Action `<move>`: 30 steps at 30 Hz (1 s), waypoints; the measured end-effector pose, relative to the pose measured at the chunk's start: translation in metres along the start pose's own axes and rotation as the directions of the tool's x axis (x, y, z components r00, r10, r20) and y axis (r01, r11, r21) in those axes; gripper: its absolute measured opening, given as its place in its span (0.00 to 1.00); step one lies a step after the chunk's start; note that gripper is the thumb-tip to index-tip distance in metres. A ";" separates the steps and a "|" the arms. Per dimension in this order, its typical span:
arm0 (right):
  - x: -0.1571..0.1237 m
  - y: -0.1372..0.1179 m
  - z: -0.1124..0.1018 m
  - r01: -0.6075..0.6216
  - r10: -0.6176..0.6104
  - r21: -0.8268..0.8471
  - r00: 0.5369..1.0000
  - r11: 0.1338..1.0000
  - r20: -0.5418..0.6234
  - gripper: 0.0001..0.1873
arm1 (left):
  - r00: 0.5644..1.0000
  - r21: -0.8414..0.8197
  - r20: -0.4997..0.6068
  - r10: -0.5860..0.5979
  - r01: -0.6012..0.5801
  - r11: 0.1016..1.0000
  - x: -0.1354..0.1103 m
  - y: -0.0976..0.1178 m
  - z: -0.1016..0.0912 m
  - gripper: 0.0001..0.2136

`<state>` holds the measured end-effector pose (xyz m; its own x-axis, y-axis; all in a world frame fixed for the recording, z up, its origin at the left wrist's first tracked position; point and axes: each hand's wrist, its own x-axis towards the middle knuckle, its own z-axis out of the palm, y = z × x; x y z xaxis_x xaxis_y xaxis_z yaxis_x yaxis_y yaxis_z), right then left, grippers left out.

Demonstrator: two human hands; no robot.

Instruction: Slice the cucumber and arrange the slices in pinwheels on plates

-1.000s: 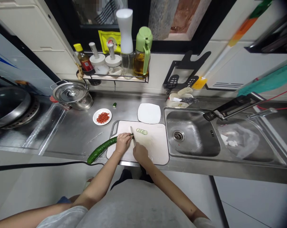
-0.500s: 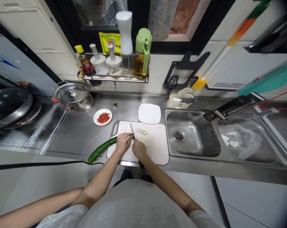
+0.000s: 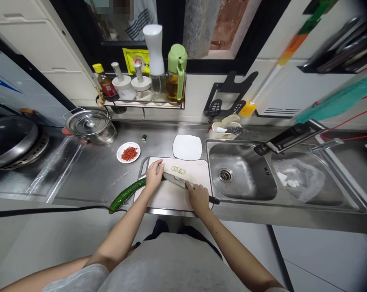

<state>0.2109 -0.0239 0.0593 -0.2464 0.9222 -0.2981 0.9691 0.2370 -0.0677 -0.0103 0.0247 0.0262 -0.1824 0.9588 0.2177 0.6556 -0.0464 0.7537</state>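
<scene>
A long green cucumber point(image 3: 126, 194) lies across the left edge of the white cutting board point(image 3: 198, 173), its cut end under my left hand point(image 3: 154, 177). That hand presses down on the cucumber with its fingers loosely stretched. My right hand point(image 3: 198, 198) is closed round the handle of a knife point(image 3: 175, 179), whose blade now lies slanted across the board with its tip by my left hand. A few thin cucumber slices point(image 3: 178, 170) rest on the board just beyond the blade.
A small plate of red chopped pieces point(image 3: 128, 153) and an empty white plate point(image 3: 187, 147) sit behind the board. A lidded steel pot point(image 3: 90, 125) stands at the left, a sink point(image 3: 240, 176) at the right. A condiment rack point(image 3: 142, 87) hangs on the wall.
My right hand has moved right and back, turning the knife from nearly upright across the cucumber to a slant. My left hand's fingers have stretched out over the cucumber end.
</scene>
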 end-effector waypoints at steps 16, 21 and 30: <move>-0.017 0.025 0.021 0.091 -0.093 -0.021 0.992 0.996 -0.082 0.25 | 0.768 0.132 0.639 0.044 -0.166 0.977 0.003 0.038 0.022 0.03; -0.024 0.030 0.023 0.087 -0.088 -0.021 0.994 0.996 -0.063 0.24 | 0.804 0.169 0.595 -0.022 -0.098 0.981 0.008 0.043 0.040 0.05; -0.030 0.033 0.027 0.072 -0.076 -0.046 0.994 0.996 -0.084 0.23 | 0.826 0.197 0.563 0.037 -0.178 0.964 0.032 0.047 0.080 0.06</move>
<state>0.2509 -0.0519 0.0402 -0.3187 0.9242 -0.2106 0.9475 0.3164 -0.0454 0.0731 0.0751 0.0191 0.2860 0.9478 -0.1411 0.8092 -0.1601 0.5653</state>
